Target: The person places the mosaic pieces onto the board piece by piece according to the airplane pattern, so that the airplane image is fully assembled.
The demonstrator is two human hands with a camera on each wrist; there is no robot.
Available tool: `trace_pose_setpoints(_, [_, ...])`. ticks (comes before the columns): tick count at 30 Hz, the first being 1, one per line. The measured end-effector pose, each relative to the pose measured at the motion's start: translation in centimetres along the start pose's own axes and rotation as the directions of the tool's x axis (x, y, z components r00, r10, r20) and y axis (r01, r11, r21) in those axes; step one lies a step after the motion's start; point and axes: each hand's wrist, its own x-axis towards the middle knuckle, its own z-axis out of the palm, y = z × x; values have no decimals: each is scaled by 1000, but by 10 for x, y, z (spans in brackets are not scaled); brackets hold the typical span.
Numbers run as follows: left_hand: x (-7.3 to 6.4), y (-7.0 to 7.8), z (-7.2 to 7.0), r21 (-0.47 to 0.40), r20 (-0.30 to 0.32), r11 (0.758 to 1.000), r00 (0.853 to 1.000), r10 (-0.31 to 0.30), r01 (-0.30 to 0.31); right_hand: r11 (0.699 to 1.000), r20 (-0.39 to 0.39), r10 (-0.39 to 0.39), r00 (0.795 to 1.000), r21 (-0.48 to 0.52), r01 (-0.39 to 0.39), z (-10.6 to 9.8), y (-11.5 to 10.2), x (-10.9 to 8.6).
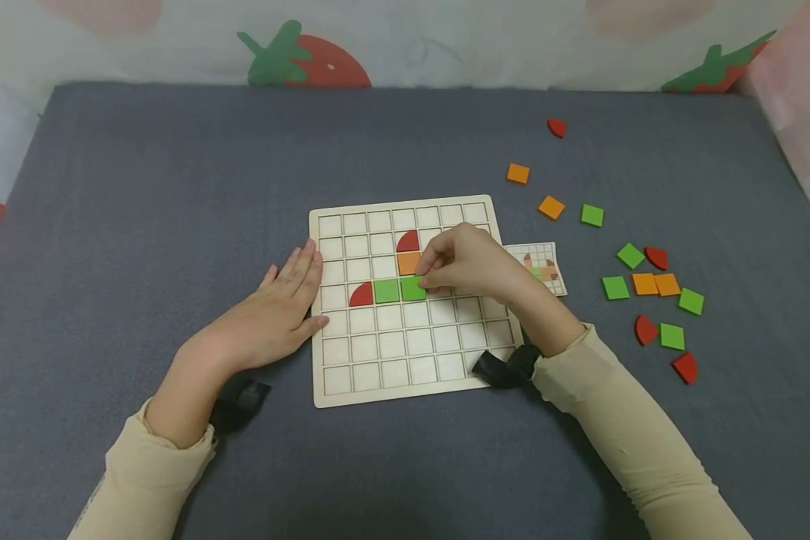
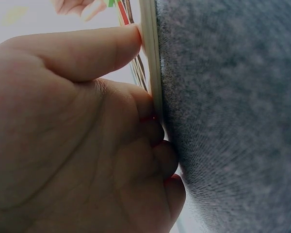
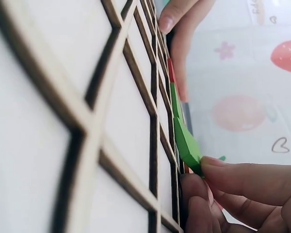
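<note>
A pale wooden grid board (image 1: 371,397) lies on the cloth. My left hand (image 1: 277,315) rests against its left edge with fingers extended, thumb touching the rim. Over the middle, my right hand (image 1: 469,259) pinches a green square tile (image 3: 185,141) between thumb and finger; in the right wrist view this tile is tilted in its cell. To its left, another green tile (image 1: 386,291) and a red quarter-circle tile (image 1: 361,295) sit in cells. Above are an orange square tile (image 1: 408,262) and a second red quarter-circle (image 1: 408,241).
A small printed pattern card (image 1: 545,262) lies at the board's right edge, partly under my right forearm. Loose green tiles (image 1: 672,336), orange tiles (image 1: 551,208) and red quarter-circles (image 1: 685,368) are scattered to the right on the grey cloth (image 1: 175,187).
</note>
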Motion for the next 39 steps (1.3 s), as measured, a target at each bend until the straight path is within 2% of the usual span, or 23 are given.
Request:
trace_pose_setpoints(12, [1, -1, 1, -3, 4, 1000, 1000, -7, 7, 997, -33, -8, 999, -73, 6, 0, -1, -1])
trace_pose_setpoints(21, [-1, 0, 1, -6, 2, 1000, 1000, -15, 15, 999, -35, -33, 999, -25, 32, -5, 1, -5])
trace_pose_setpoints(29, [0, 0, 3, -13, 1, 1000, 1000, -14, 14, 998, -127, 21, 992, 62, -13, -36, 19, -20])
trace_pose_setpoints(33, [1, 0, 3, -7, 1, 1000, 1000, -17, 17, 996, -213, 57, 975, 77, -41, -58, 36, -30])
trace_pose_setpoints(39, [2, 1, 2, -9, -1, 1000, 1000, -20, 20, 993, -331, 111, 937, 78, -91, -95, 65, -44])
